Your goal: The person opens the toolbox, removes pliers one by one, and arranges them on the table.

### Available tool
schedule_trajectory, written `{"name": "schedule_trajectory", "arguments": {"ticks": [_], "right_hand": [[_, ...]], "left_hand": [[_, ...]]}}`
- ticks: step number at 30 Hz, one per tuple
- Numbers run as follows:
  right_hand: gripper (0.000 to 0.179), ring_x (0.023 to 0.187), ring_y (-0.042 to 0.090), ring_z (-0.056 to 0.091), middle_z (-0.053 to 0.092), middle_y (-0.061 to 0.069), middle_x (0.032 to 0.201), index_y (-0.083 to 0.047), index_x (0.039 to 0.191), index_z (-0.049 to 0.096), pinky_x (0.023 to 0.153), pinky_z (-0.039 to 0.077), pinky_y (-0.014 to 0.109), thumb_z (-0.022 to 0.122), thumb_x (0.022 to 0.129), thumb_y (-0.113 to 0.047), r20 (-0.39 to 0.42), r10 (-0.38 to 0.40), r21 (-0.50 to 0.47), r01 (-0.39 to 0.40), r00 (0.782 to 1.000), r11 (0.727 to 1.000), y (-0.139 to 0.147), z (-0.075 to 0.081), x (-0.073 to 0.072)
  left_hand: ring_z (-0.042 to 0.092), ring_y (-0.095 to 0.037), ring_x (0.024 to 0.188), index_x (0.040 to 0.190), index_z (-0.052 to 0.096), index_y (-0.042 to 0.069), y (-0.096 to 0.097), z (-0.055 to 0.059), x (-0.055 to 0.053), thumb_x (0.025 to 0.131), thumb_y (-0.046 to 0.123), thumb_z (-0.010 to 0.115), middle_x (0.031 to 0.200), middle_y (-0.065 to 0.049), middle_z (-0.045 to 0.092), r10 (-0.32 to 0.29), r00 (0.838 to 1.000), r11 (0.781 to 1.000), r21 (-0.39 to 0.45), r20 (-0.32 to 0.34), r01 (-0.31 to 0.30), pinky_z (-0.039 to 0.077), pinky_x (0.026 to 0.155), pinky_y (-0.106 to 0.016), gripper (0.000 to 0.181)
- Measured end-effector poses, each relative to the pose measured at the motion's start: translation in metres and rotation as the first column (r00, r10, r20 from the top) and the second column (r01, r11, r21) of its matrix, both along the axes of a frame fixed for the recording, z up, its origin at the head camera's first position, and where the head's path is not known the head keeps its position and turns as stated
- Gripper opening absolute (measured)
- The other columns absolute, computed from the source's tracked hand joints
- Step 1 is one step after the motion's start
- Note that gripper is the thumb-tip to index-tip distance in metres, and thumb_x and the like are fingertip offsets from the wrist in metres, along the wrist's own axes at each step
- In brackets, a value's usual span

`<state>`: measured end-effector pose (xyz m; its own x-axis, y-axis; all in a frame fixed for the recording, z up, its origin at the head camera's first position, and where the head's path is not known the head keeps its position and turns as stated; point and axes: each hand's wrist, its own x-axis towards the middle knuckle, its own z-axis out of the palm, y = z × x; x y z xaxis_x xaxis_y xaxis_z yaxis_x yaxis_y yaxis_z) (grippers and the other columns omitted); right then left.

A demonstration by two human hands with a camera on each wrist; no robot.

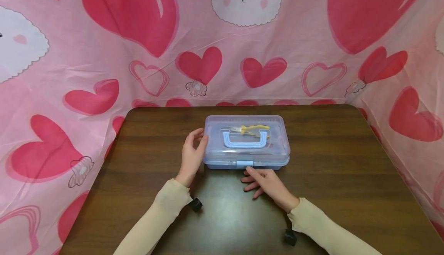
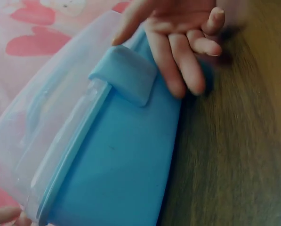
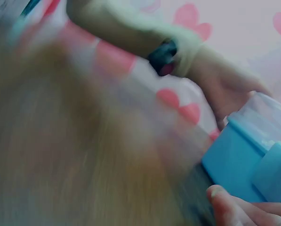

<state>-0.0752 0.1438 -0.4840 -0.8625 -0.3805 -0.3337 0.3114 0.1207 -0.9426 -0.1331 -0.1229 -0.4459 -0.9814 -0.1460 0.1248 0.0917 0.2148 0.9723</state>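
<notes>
A plastic storage box point(image 1: 216, 147) with a clear lid and blue base stands closed on the table. Its lid carries a light blue handle point(image 1: 244, 145), and yellow-handled pliers point(image 1: 254, 127) show through the clear plastic. My left hand point(image 1: 192, 156) rests against the left end of the box, fingers and thumb lightly bent. At the front, my right hand point(image 1: 272, 187) has its thumb at the blue latch point(image 2: 126, 75), which lies flat against the base. The other fingers of that hand are spread loosely below the latch, beside the front wall.
The dark wooden table point(image 1: 333, 154) extends around the box on all sides. Behind and beside it hangs a pink cloth point(image 1: 229, 39) printed with hearts. Small black wrist devices hang below both sleeves, one under the left cuff point(image 1: 173, 199).
</notes>
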Motion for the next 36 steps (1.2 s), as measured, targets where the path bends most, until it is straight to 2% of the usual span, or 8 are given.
{"name": "schedule_trajectory", "arguments": {"ticks": [6,14,17,20,24,27,32,36], "right_hand": [[0.076,0.099,0.022,0.075,0.070,0.021,0.130,0.012,0.143,0.052,0.067,0.061,0.032,0.047,0.108,-0.055,0.146,-0.004,-0.136,0.024,0.989,0.990,-0.002,0.000,-0.003],[0.082,0.102,0.015,0.072,0.065,0.019,0.139,0.013,0.148,0.043,0.073,0.059,0.028,0.047,0.107,-0.058,0.242,-0.002,-0.216,0.055,0.970,0.975,-0.001,0.006,-0.003],[0.081,0.099,0.013,0.070,0.067,0.016,0.138,0.011,0.148,0.045,0.070,0.056,0.025,0.049,0.106,-0.058,0.270,-0.010,-0.216,0.071,0.963,0.974,-0.002,0.008,-0.004],[0.079,0.092,0.011,0.067,0.071,0.011,0.132,0.010,0.147,0.048,0.067,0.053,0.022,0.052,0.105,-0.058,0.292,-0.037,-0.205,0.100,0.956,0.974,-0.002,0.008,-0.003],[0.073,0.081,0.010,0.061,0.074,0.007,0.112,0.011,0.139,0.054,0.065,0.050,0.021,0.056,0.104,-0.054,0.302,-0.116,-0.190,0.179,0.946,0.965,-0.004,0.007,-0.001],[0.068,0.076,0.010,0.057,0.069,0.003,0.096,0.011,0.130,0.059,0.065,0.049,0.021,0.060,0.103,-0.051,0.308,-0.177,-0.186,0.241,0.935,0.952,-0.007,0.007,-0.001],[0.061,0.075,0.011,0.056,0.064,0.002,0.087,0.009,0.120,0.064,0.065,0.048,0.022,0.063,0.102,-0.049,0.314,-0.227,-0.183,0.294,0.922,0.938,-0.012,0.007,0.000],[0.057,0.073,0.011,0.055,0.062,0.002,0.086,0.008,0.118,0.063,0.064,0.048,0.022,0.062,0.103,-0.047,0.308,-0.232,-0.176,0.295,0.923,0.939,-0.013,0.008,-0.001]], "left_hand": [[0.057,-0.034,0.120,0.145,0.051,-0.002,-0.003,0.000,-0.001,0.104,0.033,0.064,0.135,-0.022,0.060,-0.030,0.984,0.998,0.052,0.176,0.021,0.048,0.103,-0.043,0.055],[0.058,-0.033,0.117,0.144,0.052,-0.002,-0.009,0.005,-0.002,0.103,0.042,0.064,0.135,-0.023,0.060,-0.097,0.939,0.994,0.084,0.330,0.073,0.052,0.099,-0.042,0.062],[0.058,-0.030,0.111,0.142,0.055,0.000,-0.011,0.007,-0.001,0.103,0.043,0.062,0.131,-0.020,0.061,-0.110,0.929,0.993,0.081,0.354,0.087,0.053,0.090,-0.036,0.059],[0.058,-0.028,0.105,0.139,0.056,0.000,-0.012,0.006,0.001,0.104,0.041,0.062,0.126,-0.020,0.061,-0.111,0.926,0.993,0.081,0.360,0.088,0.053,0.082,-0.030,0.054],[0.057,-0.026,0.098,0.136,0.055,0.000,-0.013,0.005,0.002,0.104,0.040,0.063,0.122,-0.019,0.060,-0.123,0.912,0.992,0.071,0.391,0.104,0.052,0.077,-0.030,0.052],[0.057,-0.024,0.095,0.134,0.055,0.000,-0.015,0.004,0.001,0.104,0.041,0.063,0.120,-0.017,0.059,-0.130,0.905,0.991,0.063,0.405,0.114,0.052,0.078,-0.033,0.052],[0.056,-0.021,0.088,0.132,0.056,0.000,-0.016,0.003,-0.003,0.103,0.040,0.064,0.114,-0.015,0.060,-0.124,0.913,0.992,0.066,0.390,0.107,0.052,0.075,-0.034,0.050],[0.054,-0.019,0.084,0.131,0.055,0.000,-0.015,0.003,-0.005,0.103,0.040,0.064,0.112,-0.014,0.059,-0.134,0.913,0.991,0.076,0.386,0.113,0.050,0.072,-0.033,0.050]]}}
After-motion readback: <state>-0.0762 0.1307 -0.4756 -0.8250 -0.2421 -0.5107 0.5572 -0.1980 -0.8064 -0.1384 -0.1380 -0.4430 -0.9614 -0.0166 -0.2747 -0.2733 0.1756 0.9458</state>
